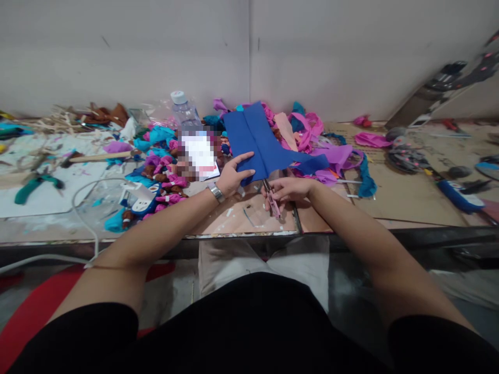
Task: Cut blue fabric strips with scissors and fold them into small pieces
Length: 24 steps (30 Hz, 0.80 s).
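Observation:
A dark blue piece of fabric [259,137] with a fold line along its middle stands over the bench, with a narrow strip trailing to the right. My left hand [231,176] grips its lower left edge, thumb and fingers on the blue surface. Below that edge, my right hand [286,191] is closed around pink-handled scissors [274,204]. Their dark blades point up and meet the lower edge of the fabric; how far they reach into it I cannot tell. Heaps of pink, purple and teal fabric strips [312,127] lie behind and to the right.
Left of my hands are a lit phone [199,153], a clear bottle [183,109], a blue-and-white power strip [144,200] with a cable, green-handled pliers [35,187] and a hammer [101,157]. Bundled fabric pieces [167,179] lie near the phone. Cardboard [385,192] covers the right side.

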{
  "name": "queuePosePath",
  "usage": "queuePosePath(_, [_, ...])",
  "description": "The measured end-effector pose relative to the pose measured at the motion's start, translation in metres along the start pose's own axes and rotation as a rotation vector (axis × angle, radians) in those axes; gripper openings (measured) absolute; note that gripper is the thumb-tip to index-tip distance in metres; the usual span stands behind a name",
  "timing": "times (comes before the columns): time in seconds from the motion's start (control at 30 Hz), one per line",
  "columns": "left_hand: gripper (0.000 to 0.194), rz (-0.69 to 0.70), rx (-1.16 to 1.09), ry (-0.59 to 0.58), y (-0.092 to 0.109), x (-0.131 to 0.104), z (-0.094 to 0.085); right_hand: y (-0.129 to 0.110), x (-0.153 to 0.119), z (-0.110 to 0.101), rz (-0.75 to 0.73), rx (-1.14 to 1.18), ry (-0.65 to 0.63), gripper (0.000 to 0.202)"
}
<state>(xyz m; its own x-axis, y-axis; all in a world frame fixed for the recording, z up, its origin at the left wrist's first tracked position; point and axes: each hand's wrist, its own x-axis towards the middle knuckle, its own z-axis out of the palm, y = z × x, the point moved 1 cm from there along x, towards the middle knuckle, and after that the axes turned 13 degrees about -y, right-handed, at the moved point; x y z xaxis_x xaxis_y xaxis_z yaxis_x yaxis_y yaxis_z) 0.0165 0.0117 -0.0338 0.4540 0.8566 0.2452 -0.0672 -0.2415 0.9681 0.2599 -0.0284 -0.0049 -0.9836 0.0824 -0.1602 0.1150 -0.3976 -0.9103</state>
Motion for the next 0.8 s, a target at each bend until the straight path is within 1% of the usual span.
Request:
queuePosePath(0.13, [0.079, -0.009, -0.010, 0.012, 0.0019, 0.0002, 0.0002, -0.0009, -0.0014, -0.0007, 0.062, -0.008, -0.067, 0.042])
queuePosePath(0.2, [0.080, -0.016, -0.017, 0.008, 0.0036, 0.0000, 0.0007, -0.0010, -0.0018, -0.0014, 0.084, -0.016, -0.077, 0.044])
queuePosePath(0.27, [0.082, -0.021, -0.022, 0.011, 0.0050, -0.0003, 0.0013, -0.0013, -0.0019, -0.0012, 0.083, -0.014, -0.051, 0.044])
queuePosePath(0.47, [0.085, -0.029, -0.010, 0.004, 0.0039, -0.0005, 0.0008, -0.0027, -0.0021, 0.0064, 0.020, 0.056, 0.098, 0.037])
queuePosePath(0.63, [0.088, -0.024, 0.009, 0.017, 0.0029, 0.0003, 0.0001, -0.0020, -0.0015, 0.0070, -0.031, 0.081, 0.127, 0.037])
queuePosePath(0.8, [0.088, -0.031, 0.004, 0.029, 0.0032, 0.0001, 0.0007, -0.0002, -0.0016, 0.0043, -0.043, 0.095, 0.140, 0.040])
